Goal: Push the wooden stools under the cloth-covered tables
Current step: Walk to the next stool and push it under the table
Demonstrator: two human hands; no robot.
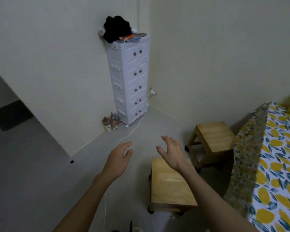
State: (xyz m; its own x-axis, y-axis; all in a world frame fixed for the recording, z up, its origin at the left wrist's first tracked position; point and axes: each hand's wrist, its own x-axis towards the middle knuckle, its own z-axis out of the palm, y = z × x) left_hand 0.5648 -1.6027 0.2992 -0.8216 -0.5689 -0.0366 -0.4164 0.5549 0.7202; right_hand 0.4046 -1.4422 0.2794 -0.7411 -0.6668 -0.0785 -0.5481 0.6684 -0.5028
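Observation:
Two light wooden stools on small black wheels stand on the grey floor. The near stool (170, 186) is below my right forearm. The far stool (213, 137) stands beside the table, its right edge close to the hanging cloth. The table (274, 164) on the right is covered with a white cloth printed with yellow lemons and blue leaves. My left hand (119, 155) hovers over the floor left of the near stool, fingers apart and empty. My right hand (172, 151) is raised above the near stool's far edge, fingers spread, holding nothing.
A tall white plastic drawer tower (130, 82) stands in the room's corner with dark cloth and small items on top. Bottles (110, 123) sit at its foot. A white cable (132, 129) runs from a wall socket across the floor toward me.

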